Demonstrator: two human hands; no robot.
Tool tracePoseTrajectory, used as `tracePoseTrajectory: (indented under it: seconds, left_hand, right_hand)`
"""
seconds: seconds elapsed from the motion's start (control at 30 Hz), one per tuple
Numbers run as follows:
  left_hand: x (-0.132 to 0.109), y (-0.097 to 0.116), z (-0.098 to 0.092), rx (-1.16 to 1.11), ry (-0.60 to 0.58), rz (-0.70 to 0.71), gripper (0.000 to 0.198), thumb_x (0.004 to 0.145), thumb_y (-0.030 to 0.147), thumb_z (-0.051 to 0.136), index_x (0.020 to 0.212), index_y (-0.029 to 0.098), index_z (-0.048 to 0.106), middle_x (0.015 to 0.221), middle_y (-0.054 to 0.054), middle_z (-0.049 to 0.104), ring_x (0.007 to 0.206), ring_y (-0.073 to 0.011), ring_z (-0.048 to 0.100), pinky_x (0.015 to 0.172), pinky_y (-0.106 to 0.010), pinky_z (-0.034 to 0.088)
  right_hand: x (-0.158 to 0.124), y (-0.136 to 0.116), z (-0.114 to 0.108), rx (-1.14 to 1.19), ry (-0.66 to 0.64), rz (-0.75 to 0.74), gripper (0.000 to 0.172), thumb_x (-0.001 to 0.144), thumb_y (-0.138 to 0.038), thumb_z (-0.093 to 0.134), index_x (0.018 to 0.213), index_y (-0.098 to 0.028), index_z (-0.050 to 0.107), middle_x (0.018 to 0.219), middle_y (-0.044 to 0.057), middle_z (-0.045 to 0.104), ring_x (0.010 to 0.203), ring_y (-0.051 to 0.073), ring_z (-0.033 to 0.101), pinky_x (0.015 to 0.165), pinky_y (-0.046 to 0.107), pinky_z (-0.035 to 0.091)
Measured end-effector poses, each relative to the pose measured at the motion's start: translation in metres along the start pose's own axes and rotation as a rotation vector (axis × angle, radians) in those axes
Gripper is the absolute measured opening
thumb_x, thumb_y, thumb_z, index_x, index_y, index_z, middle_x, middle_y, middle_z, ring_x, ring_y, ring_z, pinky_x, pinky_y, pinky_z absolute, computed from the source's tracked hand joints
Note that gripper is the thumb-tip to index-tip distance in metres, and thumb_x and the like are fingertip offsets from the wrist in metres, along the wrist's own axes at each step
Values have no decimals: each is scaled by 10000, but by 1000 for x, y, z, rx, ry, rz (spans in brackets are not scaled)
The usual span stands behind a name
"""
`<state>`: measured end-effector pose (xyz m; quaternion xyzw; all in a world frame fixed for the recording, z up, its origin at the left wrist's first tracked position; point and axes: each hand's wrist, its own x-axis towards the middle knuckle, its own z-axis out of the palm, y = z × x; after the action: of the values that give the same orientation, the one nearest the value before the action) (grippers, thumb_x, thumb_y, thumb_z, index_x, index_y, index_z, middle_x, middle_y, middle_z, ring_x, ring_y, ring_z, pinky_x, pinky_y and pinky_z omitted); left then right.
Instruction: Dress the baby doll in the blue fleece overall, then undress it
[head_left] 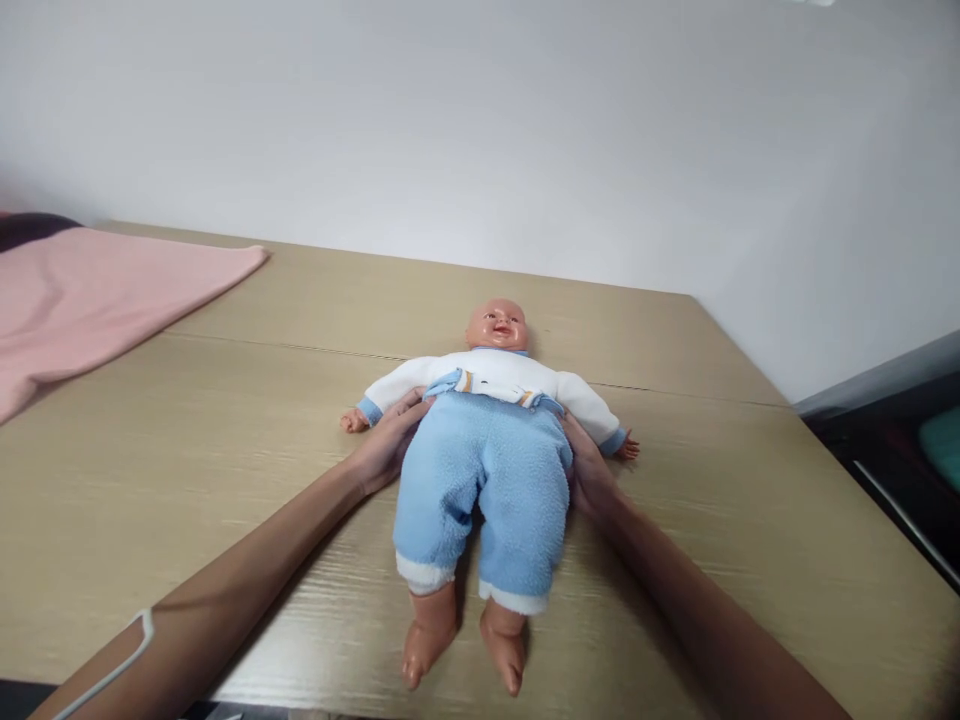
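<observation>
A baby doll (501,325) lies on its back on the table, head away from me and bare feet towards me. It wears a white top (499,365) with blue cuffs and fluffy blue trousers (480,450) with white hems. The top is rucked up at the waist. My left hand (394,435) is closed on the trousers' waist at the left side, thumb near the upper edge. At the opposite side my right hand (589,465) grips the waist too, its fingers partly hidden behind the cloth. The doll's arms spread out to both sides beyond my hands.
A pink cloth (97,290) lies at the table's left, with something dark behind it. The wooden table (262,440) has a seam across it and meets a pale wall (480,130) at the back. Dark objects (885,470) stand beyond its right edge.
</observation>
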<state>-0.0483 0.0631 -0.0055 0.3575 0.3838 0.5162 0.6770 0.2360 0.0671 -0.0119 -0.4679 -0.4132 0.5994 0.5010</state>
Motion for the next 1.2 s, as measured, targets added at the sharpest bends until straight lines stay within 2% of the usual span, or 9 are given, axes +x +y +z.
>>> tracePoseTrajectory:
  seconds: [0.23, 0.4, 0.5, 0.67, 0.77, 0.87, 0.93, 1.07, 1.2]
  left_hand:
    - [-2, -1, -4, -4, -35, -12, 378, 871, 419, 939, 1149, 207, 795, 1044, -42, 783, 934, -222, 689, 853, -301, 525]
    - [-2, -1, -14, 95, -88, 90, 299, 921, 436, 921, 1038, 220, 752, 987, 3, 682, 889, -175, 597, 822, -267, 470]
    - [1, 1, -13, 175, -90, 170, 315, 956, 476, 884, 980, 218, 704, 946, 16, 629, 854, -165, 547, 798, -264, 441]
    - [9, 3, -1, 109, -30, 191, 385, 935, 550, 877, 1020, 230, 681, 916, 24, 603, 782, -159, 503, 735, -267, 420]
    - [9, 5, -3, 209, -28, 156, 386, 982, 586, 807, 1055, 215, 727, 960, 0, 648, 840, -185, 546, 790, -292, 445]
    - [2, 5, -10, 390, 15, 171, 299, 978, 500, 784, 974, 204, 746, 969, -19, 676, 934, -230, 579, 867, -324, 456]
    - [-3, 3, -13, 411, 63, 140, 215, 927, 416, 783, 914, 209, 729, 931, -15, 669, 922, -241, 578, 836, -332, 457]
    - [-10, -4, -11, 182, 100, -23, 173, 852, 342, 797, 853, 224, 670, 843, 2, 651, 811, -220, 583, 710, -320, 457]
    - [-12, -5, -6, 2, 61, -139, 238, 871, 417, 833, 949, 226, 713, 892, -36, 741, 850, -252, 694, 780, -364, 559]
  right_hand:
    - [0, -2, -7, -69, -66, -74, 540, 849, -696, 829, 1154, -257, 751, 1037, 64, 809, 1031, 324, 749, 929, 449, 625]
    - [-6, -17, -22, -436, -67, -225, 436, 881, -653, 846, 884, -239, 708, 837, 3, 624, 813, 218, 571, 760, 344, 478]
    - [-11, -25, -22, -559, -63, -323, 417, 951, -618, 801, 850, -243, 649, 791, -20, 516, 750, 193, 483, 695, 332, 401]
    - [-3, -18, -10, -393, -11, -306, 412, 981, -671, 738, 967, -285, 594, 849, -24, 552, 789, 205, 520, 728, 319, 470]
    - [4, -12, -11, -404, -26, -260, 437, 958, -707, 726, 971, -281, 628, 859, -10, 616, 843, 229, 579, 781, 341, 516]
    - [1, -15, -22, -477, -79, -224, 423, 897, -660, 802, 864, -253, 690, 825, 6, 640, 843, 245, 587, 819, 374, 524]
    - [-5, -17, -28, -525, -90, -209, 387, 894, -609, 820, 817, -246, 710, 833, 16, 655, 860, 253, 588, 868, 394, 527]
    - [-13, -12, -24, -368, -76, -123, 374, 874, -615, 851, 981, -267, 765, 1018, 39, 770, 1026, 292, 681, 1013, 445, 571]
    - [-16, 1, -9, -23, -46, -18, 475, 899, -705, 811, 1163, -313, 765, 1090, 46, 828, 1062, 308, 765, 924, 452, 650]
